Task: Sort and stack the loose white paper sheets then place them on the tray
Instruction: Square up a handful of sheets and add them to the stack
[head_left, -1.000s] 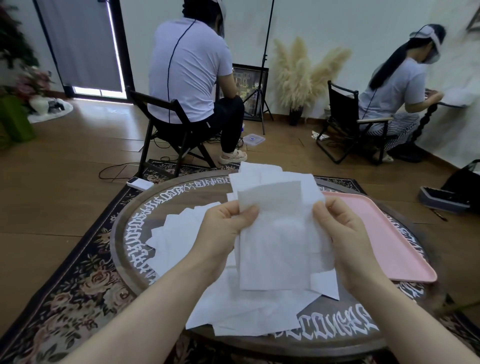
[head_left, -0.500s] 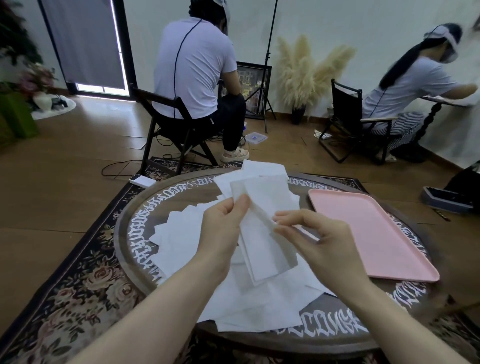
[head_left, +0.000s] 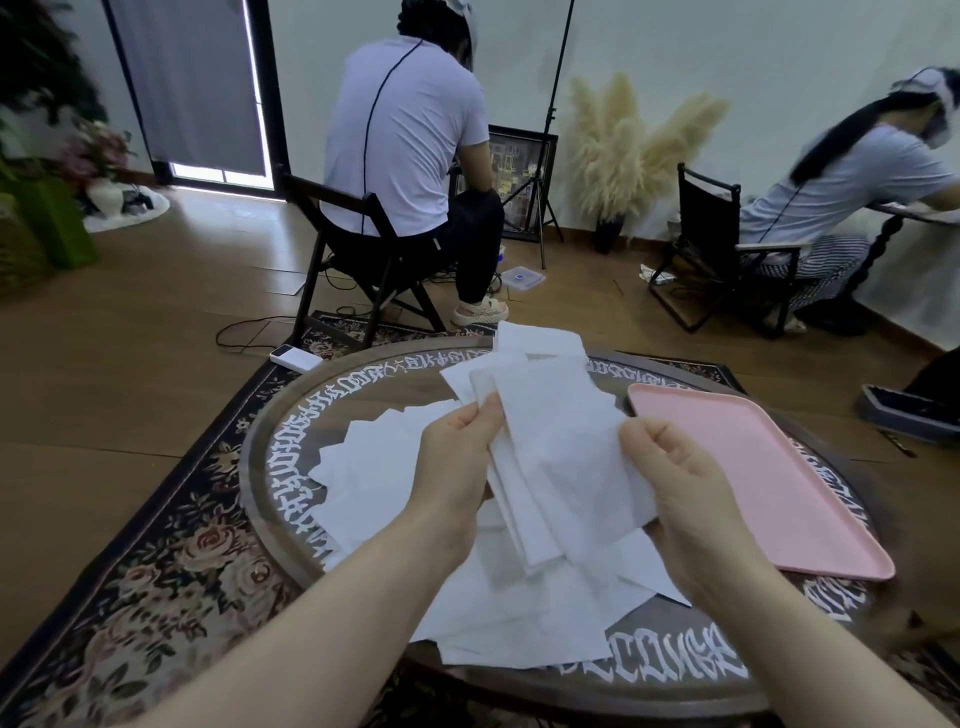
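Both hands gripped the held sheets (head_left: 561, 457) above the table (head_left: 270, 452): left hand (head_left: 460, 462) pinched the upper-left edge, right hand (head_left: 680, 483) curled round the right edge. Loose sheets (head_left: 374, 467) lay beneath, toward 9 o'clock. Tray (head_left: 769, 467) sat bare at 3 o'clock. Judgement: square the edges before adding more; the thin paper looked prone to slipping askew.

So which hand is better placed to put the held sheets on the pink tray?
Probably the right hand: it already grips the held sheets and is beside the pink tray; the left hand is farther away.
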